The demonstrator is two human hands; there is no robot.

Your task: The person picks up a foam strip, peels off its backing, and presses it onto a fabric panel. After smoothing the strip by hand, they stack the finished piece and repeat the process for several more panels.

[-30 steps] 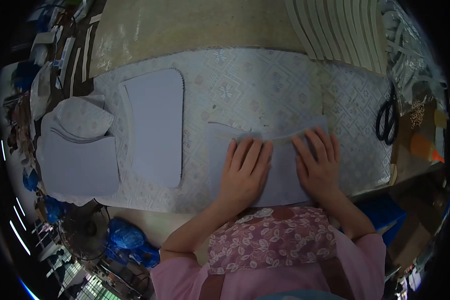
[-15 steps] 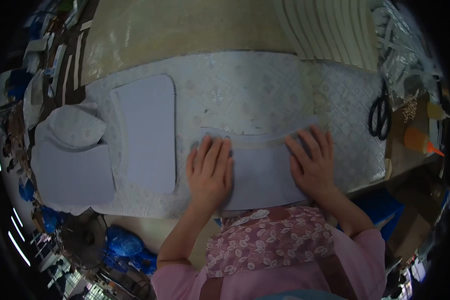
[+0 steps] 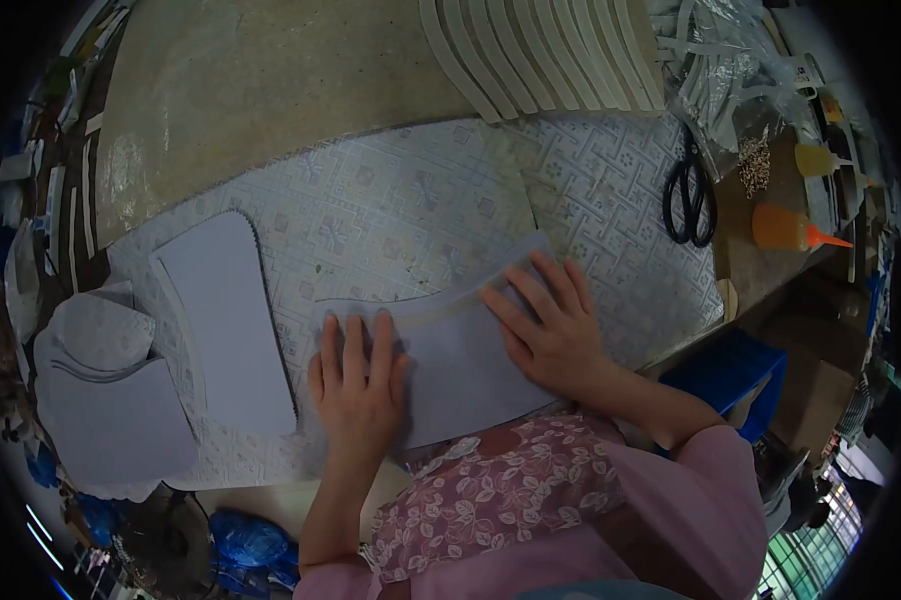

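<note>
A grey-lilac flat panel [image 3: 461, 375] with a curved top edge lies on the patterned table cover, close to my body. A pale strip runs along just under its curved edge. My left hand [image 3: 358, 375] rests flat on the panel's left side, fingers spread towards the curve. On its upper right part lies my right hand [image 3: 551, 325], also flat with fingers apart. Neither hand grips anything. To the left is a second pale panel [image 3: 231, 325] with a finely notched edge, and beyond it a stack of similar pieces [image 3: 121, 420].
Black-handled scissors [image 3: 691, 200] lie at the right, near an orange-tipped bottle [image 3: 783, 228], a yellow bottle [image 3: 816, 160] and a pile of small beads [image 3: 754, 165]. Long curved strips [image 3: 546, 55] lie at the back. A blue stool [image 3: 726, 375] stands below the table's right edge.
The camera view has turned and shifted, so the table's things appear further left and tilted. Both hands remain flat on the panel in much the same places.
</note>
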